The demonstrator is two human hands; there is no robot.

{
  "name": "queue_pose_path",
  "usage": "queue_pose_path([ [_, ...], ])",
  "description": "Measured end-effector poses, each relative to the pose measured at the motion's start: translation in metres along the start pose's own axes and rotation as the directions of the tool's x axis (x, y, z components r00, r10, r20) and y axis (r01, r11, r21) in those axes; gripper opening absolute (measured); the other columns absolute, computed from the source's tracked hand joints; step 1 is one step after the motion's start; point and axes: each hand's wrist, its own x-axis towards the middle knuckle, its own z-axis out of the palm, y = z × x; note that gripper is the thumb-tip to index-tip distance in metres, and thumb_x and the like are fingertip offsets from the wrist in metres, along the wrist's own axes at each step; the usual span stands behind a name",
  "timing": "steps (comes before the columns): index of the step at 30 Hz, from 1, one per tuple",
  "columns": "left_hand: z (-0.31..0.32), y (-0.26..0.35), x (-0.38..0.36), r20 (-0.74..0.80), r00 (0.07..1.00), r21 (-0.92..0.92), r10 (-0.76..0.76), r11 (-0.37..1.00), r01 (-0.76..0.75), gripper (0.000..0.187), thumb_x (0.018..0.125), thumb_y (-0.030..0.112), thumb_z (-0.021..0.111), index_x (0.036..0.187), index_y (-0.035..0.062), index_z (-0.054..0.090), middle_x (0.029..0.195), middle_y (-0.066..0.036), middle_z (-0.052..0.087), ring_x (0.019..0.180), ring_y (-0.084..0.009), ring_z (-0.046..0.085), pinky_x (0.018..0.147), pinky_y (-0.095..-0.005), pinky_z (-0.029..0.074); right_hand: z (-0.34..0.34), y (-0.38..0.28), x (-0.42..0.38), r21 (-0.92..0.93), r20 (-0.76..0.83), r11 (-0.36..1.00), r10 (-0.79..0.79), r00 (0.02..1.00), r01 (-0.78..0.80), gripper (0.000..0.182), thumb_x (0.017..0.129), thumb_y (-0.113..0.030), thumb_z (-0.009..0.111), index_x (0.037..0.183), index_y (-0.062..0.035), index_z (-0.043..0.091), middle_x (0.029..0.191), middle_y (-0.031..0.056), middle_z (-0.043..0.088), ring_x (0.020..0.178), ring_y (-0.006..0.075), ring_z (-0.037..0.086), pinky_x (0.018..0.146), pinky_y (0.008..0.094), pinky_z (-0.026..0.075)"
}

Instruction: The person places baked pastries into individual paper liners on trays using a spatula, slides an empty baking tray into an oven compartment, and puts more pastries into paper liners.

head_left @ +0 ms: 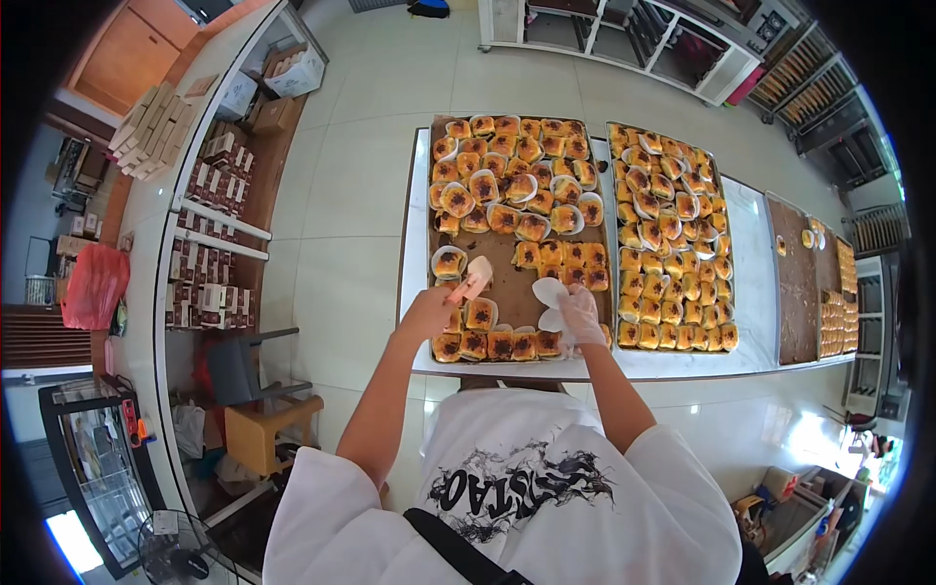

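Observation:
My left hand reaches over the front-left of a baking tray, its fingers closed on what looks like a small stack of pale paper liners. My right hand, in a clear plastic glove, is at the tray's front right. Its fingers pinch white oval paper liners. Golden square buns with dark topping lie around both hands. Some buns at the back, such as one bun, sit in white liners. A lined bun stands just beyond my left hand.
A second full tray of buns lies to the right on the white table. Farther right is another tray, partly filled. On the left, shelves hold boxes; a stool and a fan stand nearby.

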Motion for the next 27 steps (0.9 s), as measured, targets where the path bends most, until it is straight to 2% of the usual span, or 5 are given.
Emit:
queue_pose_path([
  [15, 0.102, 0.039, 0.004, -0.062, 0.983, -0.65, -0.17, 0.754, 0.09, 0.038, 0.072, 0.004, 0.071, 0.104, 0.0015, 0.051, 0.071, -0.001, 0.051, 0.057, -0.0072, 0.048, 0.047, -0.022, 0.038, 0.047, -0.011, -0.009, 0.805, 0.03, 0.593, 0.022, 0.999, -0.037, 0.015, 0.08, -0.013, 0.063, 0.089, -0.0008, 0.062, 0.074, 0.0058, 0.06, 0.059, 0.0136, 0.056, 0.054, 0.0282, 0.048],
  [19, 0.084, 0.037, -0.001, -0.253, 0.967, -0.574, 0.019, 0.802, -0.165, 0.04, 0.07, 0.001, 0.071, 0.105, -0.0002, 0.051, 0.071, 0.0, 0.052, 0.061, -0.0074, 0.05, 0.055, -0.0217, 0.043, -0.004, -0.027, -0.031, -0.171, -0.231, 0.883, -0.468, 0.853, 0.437, 0.019, 0.085, -0.016, 0.054, 0.094, -0.0028, 0.064, 0.076, 0.0099, 0.063, 0.065, 0.0143, 0.06, 0.058, 0.029, 0.048],
  [22, 0.084, 0.033, 0.001, -0.3, 0.951, -0.497, 0.077, 0.838, -0.225, 0.036, 0.072, 0.002, 0.07, 0.103, -0.0001, 0.053, 0.072, -0.001, 0.054, 0.061, -0.0078, 0.051, 0.056, -0.0219, 0.043, -0.004, -0.032, -0.036, -0.269, 0.075, 0.815, -0.514, 0.855, 0.514, 0.027, 0.084, -0.021, 0.051, 0.089, 0.0005, 0.066, 0.071, 0.0064, 0.063, 0.066, 0.0138, 0.059, 0.058, 0.0265, 0.046],
  [23, 0.087, 0.032, 0.002, -0.34, 0.936, -0.428, 0.095, 0.87, -0.244, 0.032, 0.072, 0.004, 0.07, 0.099, 0.0, 0.054, 0.072, -0.002, 0.054, 0.061, -0.0105, 0.052, 0.056, -0.0247, 0.044, -0.002, -0.049, -0.048, 0.386, 0.233, 0.923, -0.098, 0.968, 0.001, 0.021, 0.086, -0.019, 0.054, 0.087, -0.0027, 0.067, 0.07, 0.0015, 0.061, 0.064, 0.0099, 0.057, 0.057, 0.0255, 0.045],
  [27, 0.097, 0.029, 0.004, -0.39, 0.908, -0.143, 0.152, 0.964, -0.223, 0.023, 0.072, 0.011, 0.069, 0.089, -0.001, 0.058, 0.072, -0.009, 0.055, 0.061, -0.0205, 0.054, 0.058, -0.0333, 0.044, 0.037, -0.01, -0.036, 0.826, 0.216, 0.559, -0.199, 0.956, -0.07, 0.008, 0.085, -0.014, 0.06, 0.081, -0.0086, 0.064, 0.07, -0.0037, 0.057, 0.063, 0.006, 0.052, 0.054, 0.024, 0.043],
])
